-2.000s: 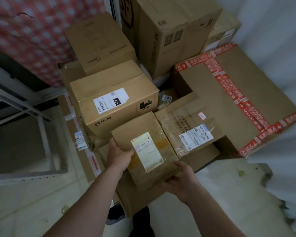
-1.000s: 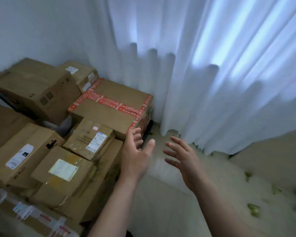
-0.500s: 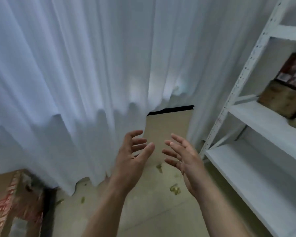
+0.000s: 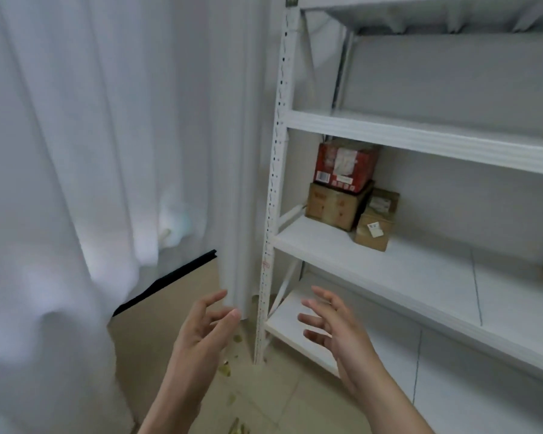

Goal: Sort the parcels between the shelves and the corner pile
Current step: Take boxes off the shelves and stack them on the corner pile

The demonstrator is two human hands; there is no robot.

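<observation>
White shelves (image 4: 420,277) — red box (image 4: 344,166) atop brown carton (image 4: 334,208), small parcel (image 4: 373,231) beside

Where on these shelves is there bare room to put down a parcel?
The middle shelf is bare right of the small brown box; its left end is crowded by the red box stacked on a larger brown box. The bottom shelf shows bare too.

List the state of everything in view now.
Left grip: open, holding nothing.
Right grip: open, holding nothing.
Red box: upright, stacked on brown box.
Brown box: on shelf.
Small box: taped shut, beside brown box.
Curtain: drawn.
</observation>
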